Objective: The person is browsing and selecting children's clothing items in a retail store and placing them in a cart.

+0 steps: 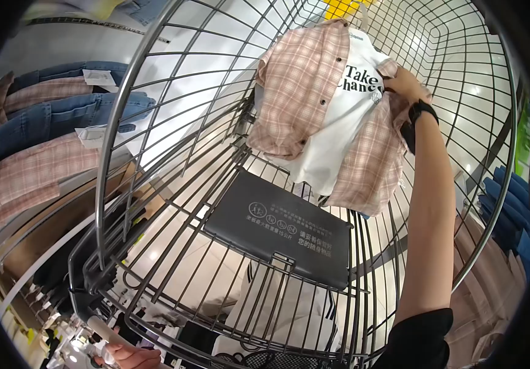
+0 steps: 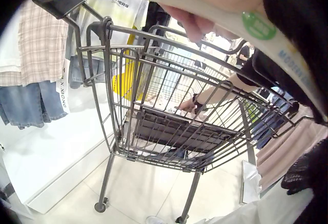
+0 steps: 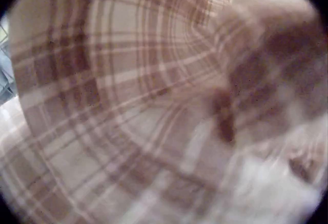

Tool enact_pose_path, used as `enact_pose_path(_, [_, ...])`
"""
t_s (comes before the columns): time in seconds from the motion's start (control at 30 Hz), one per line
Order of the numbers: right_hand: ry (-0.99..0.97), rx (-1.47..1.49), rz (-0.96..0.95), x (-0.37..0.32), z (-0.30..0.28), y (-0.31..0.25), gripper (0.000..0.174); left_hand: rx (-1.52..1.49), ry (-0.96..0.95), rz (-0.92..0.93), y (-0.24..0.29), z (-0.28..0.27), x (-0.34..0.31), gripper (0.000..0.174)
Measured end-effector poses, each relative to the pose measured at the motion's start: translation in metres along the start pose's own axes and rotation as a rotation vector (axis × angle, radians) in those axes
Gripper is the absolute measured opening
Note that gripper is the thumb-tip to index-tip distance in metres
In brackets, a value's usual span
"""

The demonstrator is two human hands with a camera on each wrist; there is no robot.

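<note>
A pink plaid shirt (image 1: 302, 80) with a white printed tee (image 1: 332, 138) inside it lies in the metal cart. My right hand (image 1: 407, 86) pinches the shirt's edge beside the lettering, with its fingertips partly hidden by cloth. In the right wrist view, blurred plaid fabric (image 3: 148, 126) fills most of the picture. My left hand (image 1: 131, 355) grips the cart's pale handle (image 1: 102, 329) at the lower left. From the left wrist view, the left fingers (image 2: 192, 24) curl round the white handle (image 2: 225, 18).
A dark child-seat panel (image 1: 277, 227) spans the near part of the cart, close to the clothes. Wire walls (image 1: 131, 98) rise around them. Plaid and denim garments (image 1: 43, 120) hang at left; blue and pink garments (image 1: 510, 209) are at right. Something yellow (image 1: 341, 8) shows beyond the shirt.
</note>
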State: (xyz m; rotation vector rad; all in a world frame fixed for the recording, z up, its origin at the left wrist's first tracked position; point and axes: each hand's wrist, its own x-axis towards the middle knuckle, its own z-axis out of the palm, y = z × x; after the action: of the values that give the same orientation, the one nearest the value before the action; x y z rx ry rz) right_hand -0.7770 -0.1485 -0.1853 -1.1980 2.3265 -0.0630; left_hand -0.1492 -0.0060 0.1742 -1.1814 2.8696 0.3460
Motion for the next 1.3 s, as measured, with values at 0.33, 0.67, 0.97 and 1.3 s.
enact_pose_path(0.33, [0.63, 0.408, 0.202, -0.126, -0.091, -0.054, 0.038, -0.09, 0.165, 0.058, 0.005, 0.01, 0.031, 0.013])
enact_pose_path(0.67, [0.8, 0.346, -0.011, -0.256, -0.207, -0.092, 0.031, -0.148, 0.358, 0.171, -0.022, 0.043, 0.058, 0.012])
enact_pose_path(0.97, [1.0, 0.367, -0.519, -0.455, -0.377, -0.184, 0.031, -0.192, 0.487, 0.261, -0.04, 0.031, 0.064, 0.02])
enact_pose_path(1.3, [0.994, 0.356, -0.68, -0.536, -0.456, -0.22, 0.032, -0.088, 0.567, 0.222, -0.054, 0.036, 0.075, 0.023])
